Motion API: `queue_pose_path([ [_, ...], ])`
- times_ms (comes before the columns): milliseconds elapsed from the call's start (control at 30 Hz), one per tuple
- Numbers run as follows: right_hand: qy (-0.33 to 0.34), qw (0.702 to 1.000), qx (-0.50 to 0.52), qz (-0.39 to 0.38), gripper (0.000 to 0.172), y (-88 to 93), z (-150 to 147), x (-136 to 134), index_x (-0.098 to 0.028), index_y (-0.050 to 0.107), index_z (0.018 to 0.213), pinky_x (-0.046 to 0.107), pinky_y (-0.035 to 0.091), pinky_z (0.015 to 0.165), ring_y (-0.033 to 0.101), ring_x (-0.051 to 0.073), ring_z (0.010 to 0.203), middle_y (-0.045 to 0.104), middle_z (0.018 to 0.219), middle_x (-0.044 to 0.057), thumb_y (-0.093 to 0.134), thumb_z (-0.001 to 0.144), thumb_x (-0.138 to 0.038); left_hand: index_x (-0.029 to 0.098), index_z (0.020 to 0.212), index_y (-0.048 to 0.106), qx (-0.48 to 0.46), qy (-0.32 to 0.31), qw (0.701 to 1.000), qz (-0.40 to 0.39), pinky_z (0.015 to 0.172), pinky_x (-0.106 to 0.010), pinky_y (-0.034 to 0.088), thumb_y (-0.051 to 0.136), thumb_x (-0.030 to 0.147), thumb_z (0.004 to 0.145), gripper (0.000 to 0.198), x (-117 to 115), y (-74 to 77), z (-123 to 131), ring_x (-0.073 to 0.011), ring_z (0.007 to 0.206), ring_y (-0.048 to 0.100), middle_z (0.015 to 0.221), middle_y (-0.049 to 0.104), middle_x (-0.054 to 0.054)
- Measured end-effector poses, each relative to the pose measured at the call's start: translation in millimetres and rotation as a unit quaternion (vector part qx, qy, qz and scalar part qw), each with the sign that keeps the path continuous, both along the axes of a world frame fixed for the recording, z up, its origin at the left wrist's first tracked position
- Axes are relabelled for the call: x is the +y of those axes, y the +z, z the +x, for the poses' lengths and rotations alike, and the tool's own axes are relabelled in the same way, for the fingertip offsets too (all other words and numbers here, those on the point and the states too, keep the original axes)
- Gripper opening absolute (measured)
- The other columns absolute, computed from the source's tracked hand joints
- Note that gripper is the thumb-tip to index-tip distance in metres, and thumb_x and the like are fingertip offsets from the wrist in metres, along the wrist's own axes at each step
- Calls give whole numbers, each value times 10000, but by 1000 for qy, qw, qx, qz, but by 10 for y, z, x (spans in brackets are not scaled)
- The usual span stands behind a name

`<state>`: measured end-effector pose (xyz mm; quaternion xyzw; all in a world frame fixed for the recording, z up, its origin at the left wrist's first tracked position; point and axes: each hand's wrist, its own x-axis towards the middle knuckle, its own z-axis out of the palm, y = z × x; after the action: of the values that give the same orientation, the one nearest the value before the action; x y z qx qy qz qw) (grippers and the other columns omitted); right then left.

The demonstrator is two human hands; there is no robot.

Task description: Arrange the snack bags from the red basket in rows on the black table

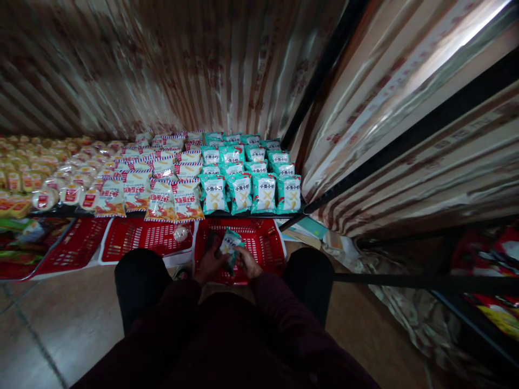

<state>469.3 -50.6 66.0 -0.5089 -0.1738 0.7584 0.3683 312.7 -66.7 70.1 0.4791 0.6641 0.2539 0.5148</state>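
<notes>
Between my two hands is a small teal-and-white snack bag, tilted, above a red basket with a white rim. My left hand is closed on the bag's left side. On its right edge, my right hand has its fingers closed as well. Just beyond, rows of matching teal snack bags stand upright on the shelf. White snack bags with blue-and-red striped edges stand to their left.
A second red basket holds one round wrapped item. Round packaged cakes and yellow packs fill the shelf's left end. A black metal frame and a printed curtain close off the right side. Cardboard lies beside the basket.
</notes>
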Motion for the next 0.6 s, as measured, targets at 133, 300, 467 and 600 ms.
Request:
queue_pose_path([
  [133, -34, 998, -24, 40, 344, 64, 12, -15, -228, 625, 950, 259, 507, 706, 670, 178, 849, 727, 900, 9, 729, 667, -393, 128, 1261, 525, 13, 13, 999, 41, 971, -384, 429, 706, 386, 685, 657, 30, 49, 33, -283, 1144, 567, 1240, 608, -147],
  [300, -71, 995, -62, 37, 375, 148, 66, 4, -229, 627, 923, 224, 480, 621, 666, 157, 809, 725, 920, 3, 712, 664, -486, 142, 1229, 547, 60, -28, 992, 108, 1011, -415, 397, 732, 350, 637, 655, -4, 142, 91, -306, 1201, 521, 1307, 550, -165],
  [467, -106, 992, -33, 58, 379, 226, 116, 56, -203, 626, 882, 233, 472, 537, 672, 177, 699, 730, 818, 18, 741, 622, -454, 144, 1249, 522, 12, -25, 994, 109, 1032, -392, 381, 704, 371, 671, 648, -72, 305, 150, -276, 1221, 508, 1326, 532, -158],
  [600, -124, 988, -29, 88, 400, 315, 103, 65, -189, 621, 840, 288, 517, 614, 681, 210, 708, 729, 788, 35, 776, 574, -445, 153, 1220, 549, -64, 7, 994, 86, 1040, -392, 378, 709, 418, 670, 631, -99, 444, 171, -269, 1224, 505, 1316, 551, -140],
])
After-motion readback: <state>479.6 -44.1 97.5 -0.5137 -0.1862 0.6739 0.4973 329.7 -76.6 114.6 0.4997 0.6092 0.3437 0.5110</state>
